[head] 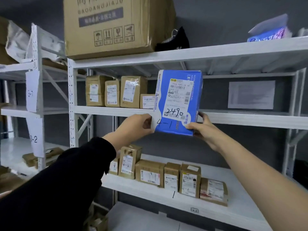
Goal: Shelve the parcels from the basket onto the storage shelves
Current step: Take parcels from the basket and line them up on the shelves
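The left hand (136,125) and the right hand (202,129) hold the blue parcel (179,102) upright, fingers pinching only its lower corners, in front of the edge of the middle shelf (250,120), so it may tip or knock the small brown box (147,101) when pushed in.

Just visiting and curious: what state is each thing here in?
blue parcel: upright, held in the air before the middle shelf.
left hand: pinches the parcel's lower left corner.
right hand: grips its lower right corner.
middle shelf: carries brown boxes standing in a row.
large carton: rests on the top shelf.
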